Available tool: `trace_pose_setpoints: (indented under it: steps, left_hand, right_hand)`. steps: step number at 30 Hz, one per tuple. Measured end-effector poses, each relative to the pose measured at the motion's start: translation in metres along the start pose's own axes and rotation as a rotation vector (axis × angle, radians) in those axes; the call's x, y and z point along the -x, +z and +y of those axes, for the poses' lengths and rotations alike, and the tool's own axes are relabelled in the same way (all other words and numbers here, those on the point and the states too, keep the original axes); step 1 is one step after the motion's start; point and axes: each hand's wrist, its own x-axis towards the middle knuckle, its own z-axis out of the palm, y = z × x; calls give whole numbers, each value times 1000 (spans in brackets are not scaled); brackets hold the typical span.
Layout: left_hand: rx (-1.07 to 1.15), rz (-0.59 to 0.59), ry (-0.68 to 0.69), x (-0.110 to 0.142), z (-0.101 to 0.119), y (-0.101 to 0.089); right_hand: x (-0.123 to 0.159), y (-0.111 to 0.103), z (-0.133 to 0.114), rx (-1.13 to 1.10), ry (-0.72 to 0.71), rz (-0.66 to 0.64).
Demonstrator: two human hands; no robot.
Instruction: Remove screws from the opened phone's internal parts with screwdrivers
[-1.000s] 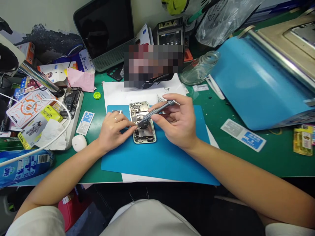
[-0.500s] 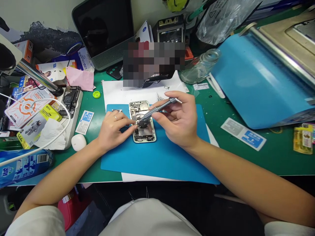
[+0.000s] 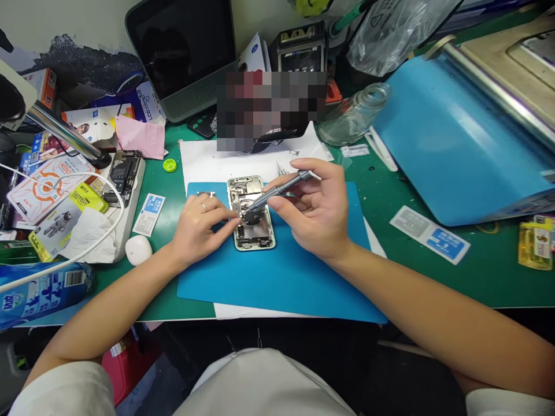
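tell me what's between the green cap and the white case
A blue and grey card lies between the cap and the case, as the head view shows.

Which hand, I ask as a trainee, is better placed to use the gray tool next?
Right, I'd say: the right hand holds the gray tool, angled down over the open phone. The left hand has its fingertips at the phone's left edge.

Before you, a green workbench (image 3: 416,294) bears a blue mat (image 3: 281,280) overlapping white paper (image 3: 199,162), with an opened smartphone (image 3: 255,232) on the mat. At left sit a green bottle cap (image 3: 169,165) and a rounded white case (image 3: 139,250); at right, a glass jar (image 3: 347,124) and a gray-and-blue card (image 3: 429,234).
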Motion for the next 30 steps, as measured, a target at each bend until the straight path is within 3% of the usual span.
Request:
trace_pose_setpoints:
  steps: [18, 30]
  left_hand:
    - [40, 28, -39, -2, 6, -3]
    - [-7, -33, -126, -4, 6, -2]
  right_hand:
    - [0, 2, -3, 8, -13, -1]
    - [3, 0, -2, 75, -42, -45]
